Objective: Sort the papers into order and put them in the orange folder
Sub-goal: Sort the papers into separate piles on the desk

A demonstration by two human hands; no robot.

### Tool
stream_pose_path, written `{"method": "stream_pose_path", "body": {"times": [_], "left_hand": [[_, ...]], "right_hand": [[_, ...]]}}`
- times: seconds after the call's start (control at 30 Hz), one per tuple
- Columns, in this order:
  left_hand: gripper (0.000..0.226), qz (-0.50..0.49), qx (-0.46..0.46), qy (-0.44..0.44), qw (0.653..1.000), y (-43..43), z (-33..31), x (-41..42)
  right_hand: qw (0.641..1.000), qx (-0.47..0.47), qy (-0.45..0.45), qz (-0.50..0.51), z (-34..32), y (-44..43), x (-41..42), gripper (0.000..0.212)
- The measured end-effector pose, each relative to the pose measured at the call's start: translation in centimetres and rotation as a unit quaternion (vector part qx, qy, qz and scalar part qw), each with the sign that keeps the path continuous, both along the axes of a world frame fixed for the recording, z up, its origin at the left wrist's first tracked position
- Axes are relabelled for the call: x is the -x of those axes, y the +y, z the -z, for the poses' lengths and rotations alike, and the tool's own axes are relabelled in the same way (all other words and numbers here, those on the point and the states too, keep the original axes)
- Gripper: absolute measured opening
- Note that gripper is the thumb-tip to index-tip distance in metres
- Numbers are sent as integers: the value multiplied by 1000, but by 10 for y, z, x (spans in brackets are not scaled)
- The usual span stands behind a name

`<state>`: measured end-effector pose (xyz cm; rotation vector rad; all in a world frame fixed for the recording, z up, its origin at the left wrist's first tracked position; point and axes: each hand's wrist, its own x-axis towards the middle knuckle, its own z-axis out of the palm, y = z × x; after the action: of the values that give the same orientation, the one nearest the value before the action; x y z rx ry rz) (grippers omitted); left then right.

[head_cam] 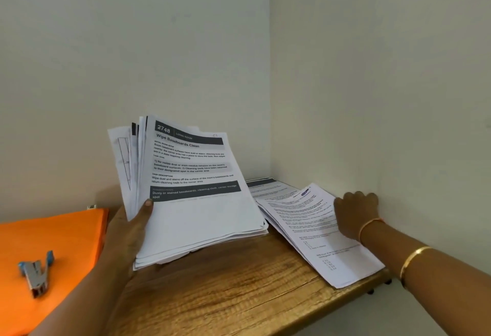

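My left hand [127, 232] grips a thick stack of printed papers [196, 218] by its left edge, thumb on the top sheet headed "2748 Wipe Baseboards Clean". The stack is tilted up, its lower edge near the table. A second pile of printed sheets [313, 229] lies flat at the table's right, in the corner by the wall. My right hand [354, 213] rests on that pile with curled fingers at its far right edge. The orange folder [53, 232] lies closed at the left of the table.
A grey and blue stapler [36, 273] lies on the orange folder. The wooden table [225, 290] fills the corner between two plain walls; its front right edge [345, 298] runs diagonally. More printed sheets [268, 185] lie behind the right pile.
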<state>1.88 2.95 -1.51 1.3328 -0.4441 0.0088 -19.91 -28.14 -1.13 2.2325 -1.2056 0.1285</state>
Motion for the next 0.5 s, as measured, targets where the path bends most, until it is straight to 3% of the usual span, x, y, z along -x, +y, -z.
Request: {"method": "stream_pose_path", "body": {"times": [0.07, 0.13, 0.3, 0.5], "left_hand": [[44, -6, -1, 0, 1000, 0, -1, 0], [44, -18, -1, -2, 1000, 1, -2, -2], [43, -53, -15, -24, 998, 6, -3, -6], [47, -80, -13, -22, 996, 11, -4, -17]], "right_hand": [[989, -32, -107, -101, -4, 16, -16, 29], [946, -128, -232, -189, -8, 37, -36, 25], [769, -421, -422, -230, -9, 92, -101, 56], [592, -573, -529, -202, 5, 129, -148, 51]]}}
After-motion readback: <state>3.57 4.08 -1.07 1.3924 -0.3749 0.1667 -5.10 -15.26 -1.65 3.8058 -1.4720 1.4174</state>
